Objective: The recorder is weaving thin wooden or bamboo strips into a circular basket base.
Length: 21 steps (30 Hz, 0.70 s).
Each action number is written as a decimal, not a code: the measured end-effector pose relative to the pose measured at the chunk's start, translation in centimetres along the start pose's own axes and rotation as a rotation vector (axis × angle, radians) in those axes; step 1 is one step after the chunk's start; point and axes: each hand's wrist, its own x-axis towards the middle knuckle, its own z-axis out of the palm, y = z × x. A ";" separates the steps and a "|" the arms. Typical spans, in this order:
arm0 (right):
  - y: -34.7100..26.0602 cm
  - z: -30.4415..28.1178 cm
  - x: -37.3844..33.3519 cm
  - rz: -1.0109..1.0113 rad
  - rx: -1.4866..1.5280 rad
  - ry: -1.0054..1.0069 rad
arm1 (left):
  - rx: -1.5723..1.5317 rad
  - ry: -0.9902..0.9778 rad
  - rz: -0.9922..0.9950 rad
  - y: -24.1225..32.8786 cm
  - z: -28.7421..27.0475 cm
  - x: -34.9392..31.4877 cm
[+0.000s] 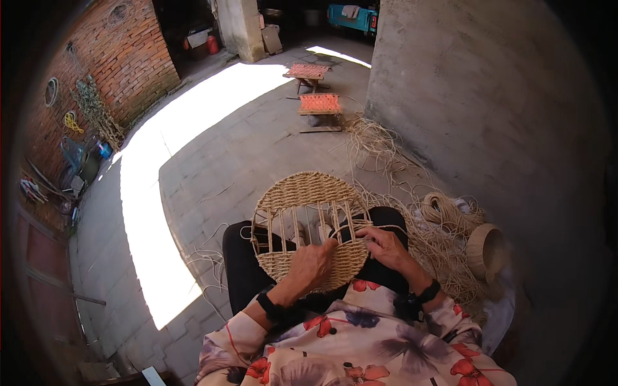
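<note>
A flowered shirt (347, 347) overhangs black trousers (243, 276) bearing a partly woven round frame (306, 190), right hand (383, 247) pinching cord (390, 226), left hand (312, 262) touching it, grip unclear, near a woven basket (479, 251), contents indiscernible.

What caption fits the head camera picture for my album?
Left hand and right hand at a part-woven round panel, with pale cord heaped alongside.

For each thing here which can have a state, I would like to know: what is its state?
Round woven piece: woven at both ends, open in the middle.
Left hand: fingers curled, at the near weave.
Right hand: fingers bent at the piece's right side, grip unclear.
Rope coil: wound.
Loose cords: tangled.
Woven basket: tilted.
Nearer stool: unfolded, standing.
</note>
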 end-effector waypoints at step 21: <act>-2.7 3.4 0.9 -0.338 -0.460 0.213 | -1.043 -0.127 -0.403 -5.1 -6.5 -1.4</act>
